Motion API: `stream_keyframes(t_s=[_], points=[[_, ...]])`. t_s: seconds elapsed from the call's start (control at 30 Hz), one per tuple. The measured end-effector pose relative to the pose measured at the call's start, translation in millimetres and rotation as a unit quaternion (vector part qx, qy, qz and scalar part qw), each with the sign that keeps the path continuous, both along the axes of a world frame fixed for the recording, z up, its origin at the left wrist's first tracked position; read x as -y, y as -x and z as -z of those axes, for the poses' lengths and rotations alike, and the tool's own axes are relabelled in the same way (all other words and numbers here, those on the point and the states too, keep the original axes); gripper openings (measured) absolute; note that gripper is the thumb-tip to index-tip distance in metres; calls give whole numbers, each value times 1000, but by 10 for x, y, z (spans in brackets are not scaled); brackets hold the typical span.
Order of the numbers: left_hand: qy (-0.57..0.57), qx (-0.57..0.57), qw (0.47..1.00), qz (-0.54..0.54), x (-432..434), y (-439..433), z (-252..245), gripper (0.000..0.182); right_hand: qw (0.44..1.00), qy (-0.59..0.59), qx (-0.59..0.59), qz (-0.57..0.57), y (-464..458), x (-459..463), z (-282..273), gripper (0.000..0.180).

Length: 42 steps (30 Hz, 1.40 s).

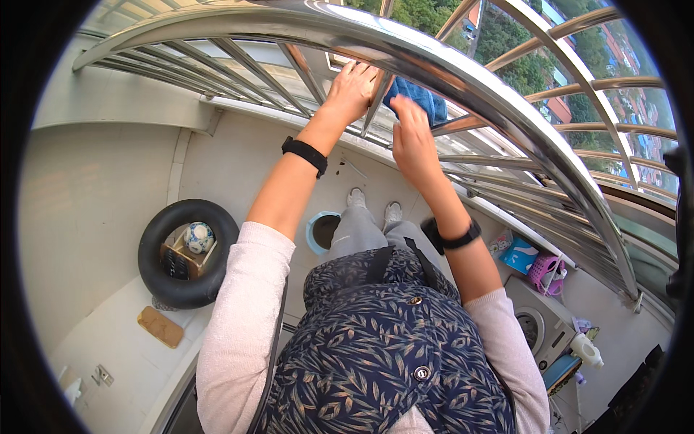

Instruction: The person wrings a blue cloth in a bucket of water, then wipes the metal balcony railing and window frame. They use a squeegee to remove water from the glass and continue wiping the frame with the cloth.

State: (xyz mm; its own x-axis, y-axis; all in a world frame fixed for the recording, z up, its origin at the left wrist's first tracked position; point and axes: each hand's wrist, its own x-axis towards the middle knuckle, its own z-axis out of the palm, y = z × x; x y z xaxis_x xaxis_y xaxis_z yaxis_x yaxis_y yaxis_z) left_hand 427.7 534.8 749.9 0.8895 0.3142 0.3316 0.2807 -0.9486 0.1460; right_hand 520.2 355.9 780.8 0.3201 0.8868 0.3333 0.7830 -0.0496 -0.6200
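My left hand (pixel 352 91) reaches up to the stainless steel railing, beside an upright bar (pixel 375 106) and just under the curved handrail (pixel 455 62). Its fingertips are partly hidden, so its grip cannot be made out. A blue cloth (pixel 420 100) lies folded or bunched between the bars, over the ledge at the window side. My right hand (pixel 415 138) is in front of the cloth's lower left part, its fingers bent and slightly blurred. Whether those fingers pinch the cloth or only pass before it is unclear.
Below stand a light blue basin (pixel 313 233) with dark contents and a black inner tube (pixel 152 260) around a ball (pixel 199 237). At right are a washing machine (pixel 553 325), a purple basket (pixel 542 274) and a white bottle (pixel 586 350). Outer bars (pixel 583 89) overlook trees and roofs.
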Motion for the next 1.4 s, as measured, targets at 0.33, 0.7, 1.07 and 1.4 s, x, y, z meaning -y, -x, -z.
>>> stream_keyframes(t_s=[0.33,0.7,1.07,1.4], points=[[61,63,986,-139,192,108,172,56,995,85,23,48,-369,-950,445,36],[130,129,973,-140,237,467,125,65,992,87,80,-37,-835,-1565,1048,42],[43,71,996,-36,-85,78,43,31,990,-36,103,93,-265,-674,564,27],[26,74,989,-129,139,220,174,37,980,56,193,-2,-141,-445,545,57]])
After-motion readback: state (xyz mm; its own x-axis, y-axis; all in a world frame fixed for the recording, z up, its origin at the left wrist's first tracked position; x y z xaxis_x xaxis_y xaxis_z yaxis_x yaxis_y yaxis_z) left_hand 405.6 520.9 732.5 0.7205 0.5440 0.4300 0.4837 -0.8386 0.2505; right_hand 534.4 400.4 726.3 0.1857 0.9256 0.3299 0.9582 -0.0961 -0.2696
